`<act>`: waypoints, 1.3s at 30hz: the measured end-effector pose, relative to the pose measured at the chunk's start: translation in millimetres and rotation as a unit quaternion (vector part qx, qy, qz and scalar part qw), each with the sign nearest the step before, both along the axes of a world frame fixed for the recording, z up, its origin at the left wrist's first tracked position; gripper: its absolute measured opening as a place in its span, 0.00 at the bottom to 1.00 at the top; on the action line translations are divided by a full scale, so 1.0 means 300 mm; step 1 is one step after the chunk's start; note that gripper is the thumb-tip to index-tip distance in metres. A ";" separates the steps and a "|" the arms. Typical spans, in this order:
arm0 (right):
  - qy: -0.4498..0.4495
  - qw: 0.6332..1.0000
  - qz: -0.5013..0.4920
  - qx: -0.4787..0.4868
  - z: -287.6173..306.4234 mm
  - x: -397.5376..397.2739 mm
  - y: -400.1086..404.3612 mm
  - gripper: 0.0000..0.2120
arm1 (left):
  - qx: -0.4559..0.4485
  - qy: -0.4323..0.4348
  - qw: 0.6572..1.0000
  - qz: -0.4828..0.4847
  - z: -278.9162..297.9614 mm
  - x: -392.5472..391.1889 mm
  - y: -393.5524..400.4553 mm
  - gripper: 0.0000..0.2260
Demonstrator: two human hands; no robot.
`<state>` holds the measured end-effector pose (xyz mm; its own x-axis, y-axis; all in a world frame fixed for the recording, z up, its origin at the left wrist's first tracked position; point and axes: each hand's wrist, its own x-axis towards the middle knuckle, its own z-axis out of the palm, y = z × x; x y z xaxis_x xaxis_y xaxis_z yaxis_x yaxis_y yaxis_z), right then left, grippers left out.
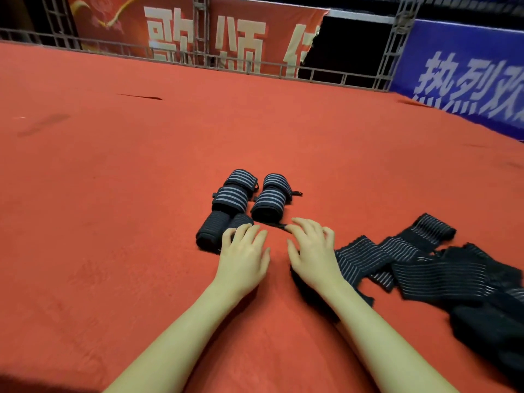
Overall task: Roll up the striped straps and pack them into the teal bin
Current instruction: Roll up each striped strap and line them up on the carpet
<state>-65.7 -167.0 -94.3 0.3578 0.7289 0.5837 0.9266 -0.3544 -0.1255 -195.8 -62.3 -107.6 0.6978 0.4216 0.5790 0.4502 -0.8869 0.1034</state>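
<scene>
Several rolled black straps with grey stripes (pixel 241 194) lie in a cluster on the red carpet (pixel 113 194), just beyond my hands. My left hand (pixel 243 256) has relaxed, spread fingers, and its fingertips touch the nearest dark roll (pixel 212 231). My right hand (pixel 312 251) hovers with loosely bent fingers beside a thin black cord (pixel 276 224) trailing from a roll. Unrolled striped straps (pixel 397 259) lie in a loose pile to the right, partly under my right wrist. No teal bin is in view.
A metal railing (pixel 198 62) edges the far side of the carpet, with a red banner (pixel 226 32) and a blue banner (pixel 467 75) behind it. More dark fabric (pixel 487 321) is heaped at the right edge.
</scene>
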 end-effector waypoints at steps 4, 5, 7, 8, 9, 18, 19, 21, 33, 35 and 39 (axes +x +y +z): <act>0.088 0.993 -0.058 0.050 -0.035 0.058 -0.167 0.20 | -0.028 -0.031 0.997 -0.060 0.026 0.041 -0.112 0.17; 0.109 0.990 -0.063 0.058 -0.041 0.070 -0.201 0.20 | -0.035 -0.033 0.996 -0.076 0.033 0.052 -0.135 0.16; 0.140 0.987 -0.055 0.064 -0.052 0.083 -0.260 0.17 | -0.041 -0.023 0.993 -0.107 0.038 0.071 -0.174 0.15; 0.146 0.987 -0.043 0.058 -0.058 0.086 -0.287 0.16 | -0.038 -0.013 0.991 -0.125 0.032 0.079 -0.191 0.15; 0.150 0.988 -0.027 0.039 -0.065 0.086 -0.313 0.16 | -0.035 0.001 0.989 -0.142 0.022 0.085 -0.207 0.15; 0.138 0.976 -0.011 -0.170 -0.103 0.056 -0.443 0.50 | -0.083 0.245 0.955 -0.142 -0.011 0.108 -0.185 0.36; 0.137 0.979 -0.012 -0.150 -0.100 0.060 -0.445 0.46 | -0.093 0.258 0.951 -0.139 -0.016 0.112 -0.183 0.33; 0.178 0.981 -0.023 -0.069 -0.102 0.066 -0.446 0.35 | -0.129 0.267 0.944 -0.143 -0.027 0.112 -0.191 0.24; 0.156 0.947 -0.203 0.193 -0.056 0.167 -0.416 0.32 | -0.118 0.213 0.962 -0.125 -0.042 0.138 -0.213 0.32; 0.088 0.975 -0.154 0.134 -0.043 0.151 -0.432 0.28 | -0.132 0.210 0.961 -0.121 -0.051 0.143 -0.212 0.30; 0.050 0.993 -0.084 -0.073 -0.052 0.157 -0.435 0.24 | -0.141 0.204 0.960 -0.129 -0.036 0.149 -0.210 0.35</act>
